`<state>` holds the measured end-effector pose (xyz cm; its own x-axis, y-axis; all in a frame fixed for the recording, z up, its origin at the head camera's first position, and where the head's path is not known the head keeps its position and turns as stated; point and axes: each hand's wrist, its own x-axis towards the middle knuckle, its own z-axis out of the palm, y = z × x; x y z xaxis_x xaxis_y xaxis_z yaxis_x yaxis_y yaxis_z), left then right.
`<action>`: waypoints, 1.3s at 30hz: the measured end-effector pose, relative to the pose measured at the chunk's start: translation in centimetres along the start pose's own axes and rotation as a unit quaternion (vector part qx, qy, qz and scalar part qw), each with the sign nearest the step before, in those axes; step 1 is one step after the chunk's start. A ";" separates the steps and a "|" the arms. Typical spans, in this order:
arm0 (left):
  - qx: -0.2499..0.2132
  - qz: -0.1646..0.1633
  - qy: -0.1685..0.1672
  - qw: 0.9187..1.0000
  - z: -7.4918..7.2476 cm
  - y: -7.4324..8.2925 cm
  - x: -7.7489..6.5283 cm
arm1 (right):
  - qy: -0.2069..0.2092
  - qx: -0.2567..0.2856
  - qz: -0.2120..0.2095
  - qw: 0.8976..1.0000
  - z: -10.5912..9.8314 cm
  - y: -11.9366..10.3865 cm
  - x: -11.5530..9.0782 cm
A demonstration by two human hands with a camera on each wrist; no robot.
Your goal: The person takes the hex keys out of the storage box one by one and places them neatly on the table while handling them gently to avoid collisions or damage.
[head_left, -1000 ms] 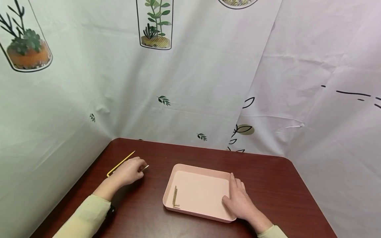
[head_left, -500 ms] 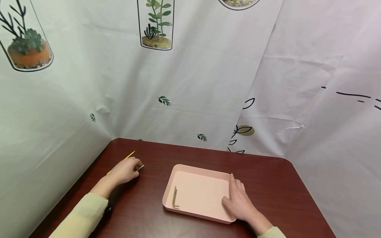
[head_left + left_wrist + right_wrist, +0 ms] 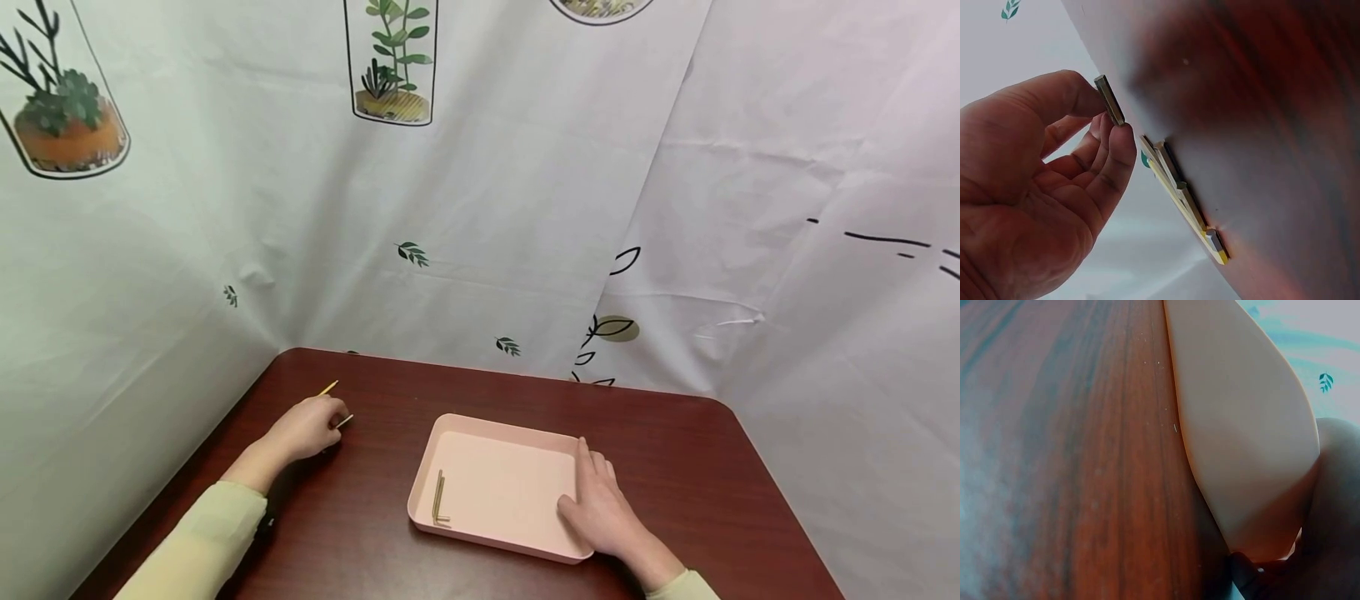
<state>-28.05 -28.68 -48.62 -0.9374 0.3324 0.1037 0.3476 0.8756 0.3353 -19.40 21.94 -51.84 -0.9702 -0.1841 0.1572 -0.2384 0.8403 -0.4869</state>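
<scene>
My left hand (image 3: 303, 429) is over the left side of the table, pinching a hex key (image 3: 1110, 101) between thumb and index finger. Most of that key is hidden; a short brass-coloured six-sided end shows. Below it on the table, in the left wrist view, lie a yellow hex key (image 3: 1179, 203) and several darker hex keys (image 3: 1192, 203) close together. My right hand (image 3: 602, 508) grips the right side of a pink tray (image 3: 510, 483), thumb inside and fingers along the outer wall. Brass-coloured hex keys (image 3: 438, 497) lie at the tray's left end.
The dark red-brown wooden table (image 3: 360, 533) has rounded far corners. White fabric (image 3: 480, 208) printed with plants and leaves hangs round its back and sides.
My left hand has shifted left with the pinched hex key, covering more of the yellow hex key in the head view. My right hand and the tray have stayed in place.
</scene>
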 end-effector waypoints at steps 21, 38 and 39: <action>0.019 -0.011 -0.013 1.000 -0.1 -1.1 0.2 | 0.006 -0.004 -0.007 1.000 0.0 -0.1 0.0; 0.019 -0.022 -0.018 0.999 -0.5 -1.6 0.0 | 0.013 -0.006 -0.013 1.000 -0.1 -0.1 0.0; 0.019 -0.022 -0.018 0.999 -0.5 -1.7 0.0 | 0.013 -0.006 -0.013 1.000 -0.1 -0.1 0.0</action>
<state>-28.67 -30.31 -48.69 -0.9506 0.3054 0.0557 0.3076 0.9019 0.3032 -19.33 21.91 -51.69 -0.9622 -0.1931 0.1921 -0.2631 0.8417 -0.4715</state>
